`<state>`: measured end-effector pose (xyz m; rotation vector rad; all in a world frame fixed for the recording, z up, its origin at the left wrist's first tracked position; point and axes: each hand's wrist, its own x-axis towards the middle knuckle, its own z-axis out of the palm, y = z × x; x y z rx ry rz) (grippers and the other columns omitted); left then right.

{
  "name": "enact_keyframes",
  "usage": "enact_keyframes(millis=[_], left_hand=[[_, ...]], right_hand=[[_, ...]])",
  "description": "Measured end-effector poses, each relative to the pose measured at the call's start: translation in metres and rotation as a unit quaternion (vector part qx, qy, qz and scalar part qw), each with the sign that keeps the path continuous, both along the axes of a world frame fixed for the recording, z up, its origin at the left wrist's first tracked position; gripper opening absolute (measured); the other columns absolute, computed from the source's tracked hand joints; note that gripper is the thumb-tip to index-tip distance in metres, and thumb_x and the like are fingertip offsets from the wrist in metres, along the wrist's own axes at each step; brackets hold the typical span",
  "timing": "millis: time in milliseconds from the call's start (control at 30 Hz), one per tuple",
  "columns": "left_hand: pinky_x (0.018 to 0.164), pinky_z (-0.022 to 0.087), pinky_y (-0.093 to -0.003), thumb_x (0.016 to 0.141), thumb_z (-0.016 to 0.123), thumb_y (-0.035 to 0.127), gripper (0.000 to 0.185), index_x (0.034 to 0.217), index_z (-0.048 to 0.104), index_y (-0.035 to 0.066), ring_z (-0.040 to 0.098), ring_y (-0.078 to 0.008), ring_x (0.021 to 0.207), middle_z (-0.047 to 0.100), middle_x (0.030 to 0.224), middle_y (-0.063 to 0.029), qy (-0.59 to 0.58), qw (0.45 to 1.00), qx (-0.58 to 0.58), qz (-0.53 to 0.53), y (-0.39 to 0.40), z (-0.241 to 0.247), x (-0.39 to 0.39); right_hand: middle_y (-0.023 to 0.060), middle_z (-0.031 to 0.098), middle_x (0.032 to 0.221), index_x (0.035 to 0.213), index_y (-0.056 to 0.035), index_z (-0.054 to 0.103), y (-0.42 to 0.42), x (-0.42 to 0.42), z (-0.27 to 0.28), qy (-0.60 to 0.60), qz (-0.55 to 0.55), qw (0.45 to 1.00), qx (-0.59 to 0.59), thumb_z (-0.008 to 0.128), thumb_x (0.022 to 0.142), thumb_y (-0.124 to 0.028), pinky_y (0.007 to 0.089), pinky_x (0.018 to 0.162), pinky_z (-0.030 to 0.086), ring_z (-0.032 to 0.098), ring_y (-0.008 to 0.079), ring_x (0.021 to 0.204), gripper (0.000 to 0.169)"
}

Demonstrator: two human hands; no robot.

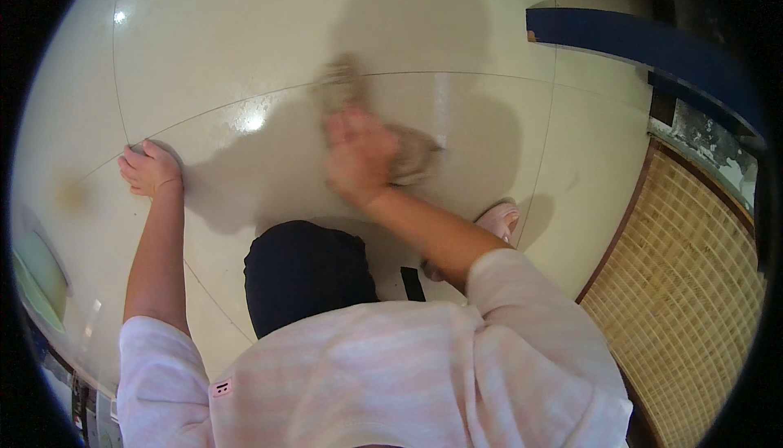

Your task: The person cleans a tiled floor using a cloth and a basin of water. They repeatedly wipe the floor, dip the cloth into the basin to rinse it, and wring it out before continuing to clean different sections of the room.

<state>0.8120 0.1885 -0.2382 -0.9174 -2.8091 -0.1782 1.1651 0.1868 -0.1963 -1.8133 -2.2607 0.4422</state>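
My right hand (361, 151) is pressed over a bunched brown-grey cloth (416, 154) on the glossy cream tile floor (232, 26). Hand and cloth are both blurred. Cloth shows past the fingertips and on the right of the hand; its middle is hidden under the palm. Off to the left, my left hand (150, 170) leans on the floor near a tile joint, thumb apart from the fingers, holding nothing. My dark-clothed knee (306, 270) is between the two arms.
A pale green plastic basin (40, 277) stands at the far left. On the right are a dark blue painted beam (612, 32) with a chipped end and a woven cane panel (679, 264). A pink slipper (498, 222) shows beyond my right forearm.
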Motion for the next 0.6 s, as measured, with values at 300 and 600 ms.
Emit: enact_keyframes(millis=[300, 600], left_hand=[[0.094, 0.028, -0.0493, 0.084, 0.046, 0.039, 0.049, 0.124, 0.045, 0.010, 0.037, -0.0286, 0.119, 0.040, 0.131, -0.0125, 0.021, 0.999, -0.028, 0.007, 0.000, 0.001, -0.001], [0.097, 0.025, -0.0507, 0.086, 0.044, 0.038, 0.050, 0.126, 0.042, 0.009, 0.033, -0.0292, 0.124, 0.038, 0.134, -0.0139, 0.016, 1.000, 0.005, -0.001, -0.001, 0.006, 0.006]], right_hand=[[0.0030, 0.049, 0.125, 0.111, -0.0221, 0.058, 0.038, -0.036, 0.001, 0.078, 0.228, 0.967, 0.085, 0.056, 0.075, -0.017, 0.0438, 0.087, 0.036, 0.045, 0.0267, 0.114, 0.036], [0.0225, 0.038, 0.132, 0.127, -0.0088, 0.044, 0.081, 0.074, -0.002, -0.103, -0.107, 0.986, 0.075, 0.054, 0.079, -0.021, 0.0478, 0.099, 0.027, 0.034, 0.0382, 0.123, 0.051]])
